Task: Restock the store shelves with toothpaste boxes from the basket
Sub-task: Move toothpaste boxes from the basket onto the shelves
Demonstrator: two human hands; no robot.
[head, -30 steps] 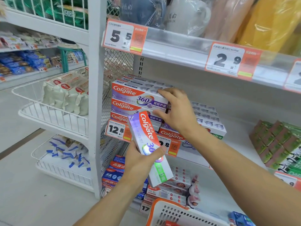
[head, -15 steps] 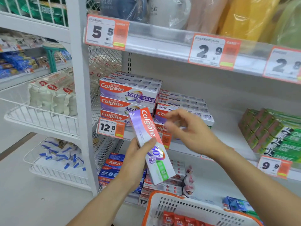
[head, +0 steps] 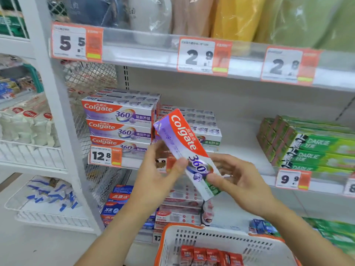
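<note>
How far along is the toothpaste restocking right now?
Done: Colgate 360 boxes already sit stacked three high on the shelf. In hand: the left hand and right hand both hold one tilted Colgate box, not yet shelved. Left: red boxes remain in the basket.

Bright even store light, soft overall blur, edges perhaps warped

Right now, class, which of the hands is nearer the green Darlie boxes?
Right. The right hand holds the Colgate box's lower end, closer to the Darlie boxes; the left hand is farther away.
</note>
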